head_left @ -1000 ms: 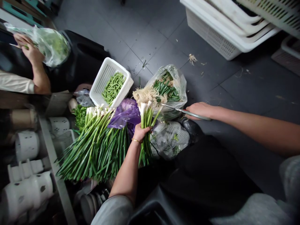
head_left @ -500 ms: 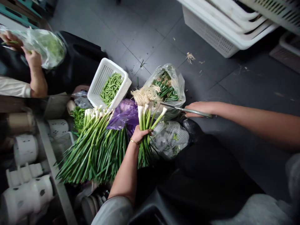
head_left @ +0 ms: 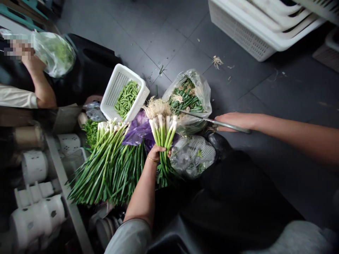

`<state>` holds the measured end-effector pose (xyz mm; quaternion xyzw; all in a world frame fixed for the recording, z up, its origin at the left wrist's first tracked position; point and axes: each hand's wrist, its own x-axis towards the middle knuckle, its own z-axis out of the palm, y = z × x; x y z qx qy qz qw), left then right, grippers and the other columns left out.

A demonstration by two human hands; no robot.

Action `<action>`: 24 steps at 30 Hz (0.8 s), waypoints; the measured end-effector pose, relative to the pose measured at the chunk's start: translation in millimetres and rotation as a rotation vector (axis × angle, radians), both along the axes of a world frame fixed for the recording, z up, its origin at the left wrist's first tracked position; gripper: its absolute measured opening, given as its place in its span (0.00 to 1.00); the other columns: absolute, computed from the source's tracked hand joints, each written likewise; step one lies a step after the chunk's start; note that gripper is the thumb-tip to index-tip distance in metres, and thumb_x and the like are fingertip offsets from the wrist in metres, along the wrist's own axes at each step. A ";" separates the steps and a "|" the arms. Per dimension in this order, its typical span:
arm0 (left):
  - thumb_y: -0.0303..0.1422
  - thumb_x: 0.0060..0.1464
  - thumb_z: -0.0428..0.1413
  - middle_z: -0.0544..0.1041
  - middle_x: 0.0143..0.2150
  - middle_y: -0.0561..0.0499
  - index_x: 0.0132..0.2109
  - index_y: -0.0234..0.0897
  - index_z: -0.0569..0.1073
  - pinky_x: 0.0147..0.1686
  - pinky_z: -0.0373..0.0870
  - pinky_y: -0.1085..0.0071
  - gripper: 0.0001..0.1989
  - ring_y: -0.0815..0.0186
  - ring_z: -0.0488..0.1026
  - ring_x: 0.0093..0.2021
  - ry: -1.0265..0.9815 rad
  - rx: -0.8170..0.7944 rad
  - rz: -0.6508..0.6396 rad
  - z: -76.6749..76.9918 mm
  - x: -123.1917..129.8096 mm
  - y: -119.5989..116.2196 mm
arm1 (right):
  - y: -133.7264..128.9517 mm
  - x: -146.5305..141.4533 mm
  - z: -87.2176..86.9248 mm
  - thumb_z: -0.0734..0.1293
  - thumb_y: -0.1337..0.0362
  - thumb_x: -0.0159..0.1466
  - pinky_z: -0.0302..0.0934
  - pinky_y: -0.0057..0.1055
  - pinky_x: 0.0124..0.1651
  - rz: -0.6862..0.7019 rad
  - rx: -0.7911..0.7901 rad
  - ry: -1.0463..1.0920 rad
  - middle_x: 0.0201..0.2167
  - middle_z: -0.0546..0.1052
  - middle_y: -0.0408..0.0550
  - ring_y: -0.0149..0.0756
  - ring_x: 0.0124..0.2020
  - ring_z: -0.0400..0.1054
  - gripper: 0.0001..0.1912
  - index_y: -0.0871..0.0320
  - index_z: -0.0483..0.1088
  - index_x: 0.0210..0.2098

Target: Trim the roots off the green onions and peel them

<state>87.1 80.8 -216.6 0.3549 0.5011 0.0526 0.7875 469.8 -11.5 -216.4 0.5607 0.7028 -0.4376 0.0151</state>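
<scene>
My left hand [head_left: 158, 153] is closed around a bunch of scallions [head_left: 164, 132], white bulbs upward and stringy roots [head_left: 156, 107] at the top. My right hand [head_left: 230, 121] grips metal-handled scissors [head_left: 225, 124]; their blades point left, close to the bulbs, and whether they are apart is unclear. Behind the bunch, a clear plastic bag [head_left: 205, 95] holds green leaf scraps and cut roots. To the left lies a large pile of scallions [head_left: 111, 165], beside a purple plastic bag [head_left: 137, 128].
A white basket [head_left: 108, 91] contains green beans [head_left: 127, 98]. Leafy greens [head_left: 91, 134] and a mesh bag [head_left: 196, 151] lie nearby. Stacked white crates [head_left: 246, 35] stand at upper right, a metal shelf [head_left: 66, 190] at left. A co-worker's arm [head_left: 39, 77] is beside a bag of greens [head_left: 57, 53].
The scallion bulbs, spread apart before, now sit closer together. A pale root tuft now lies on the scraps in the clear bag. The scissors have shifted slightly right, away from the outermost bulb.
</scene>
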 end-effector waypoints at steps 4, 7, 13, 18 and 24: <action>0.37 0.32 0.60 0.76 0.24 0.44 0.41 0.28 0.74 0.19 0.68 0.69 0.25 0.61 0.72 0.20 0.023 -0.043 -0.007 1.1 3.0 -2.3 | 2.1 -8.4 32.5 0.59 0.63 0.66 0.54 0.30 0.35 -0.005 -0.006 -0.074 0.38 0.75 0.55 0.38 0.35 0.69 0.07 0.59 0.64 0.36; 0.39 0.34 0.61 0.78 0.28 0.42 0.40 0.28 0.74 0.19 0.67 0.69 0.24 0.62 0.72 0.20 0.019 -0.006 0.001 2.1 6.3 -3.9 | -4.1 -9.1 48.1 0.60 0.63 0.66 0.54 0.31 0.34 -0.018 -0.035 -0.107 0.36 0.74 0.54 0.39 0.34 0.69 0.06 0.58 0.62 0.34; 0.37 0.37 0.65 0.77 0.26 0.46 0.36 0.28 0.74 0.21 0.70 0.67 0.19 0.62 0.73 0.20 0.124 0.146 0.026 1.4 10.0 -9.0 | -13.0 -15.6 56.2 0.62 0.65 0.61 0.52 0.30 0.32 0.039 -0.135 -0.082 0.34 0.75 0.51 0.38 0.32 0.69 0.03 0.58 0.65 0.33; 0.35 0.36 0.67 0.76 0.26 0.49 0.36 0.29 0.74 0.22 0.72 0.68 0.20 0.64 0.73 0.22 0.150 0.165 0.016 0.5 14.4 -14.1 | 3.7 -28.8 52.0 0.61 0.64 0.60 0.53 0.32 0.32 0.062 -0.174 -0.151 0.37 0.77 0.55 0.42 0.37 0.71 0.06 0.60 0.69 0.34; 0.34 0.34 0.68 0.77 0.25 0.50 0.35 0.29 0.74 0.23 0.73 0.66 0.20 0.65 0.73 0.20 0.177 0.128 0.037 0.0 11.6 -10.8 | 0.1 -28.0 36.8 0.63 0.62 0.59 0.56 0.33 0.33 0.021 -0.147 -0.163 0.38 0.77 0.55 0.44 0.37 0.72 0.08 0.58 0.71 0.35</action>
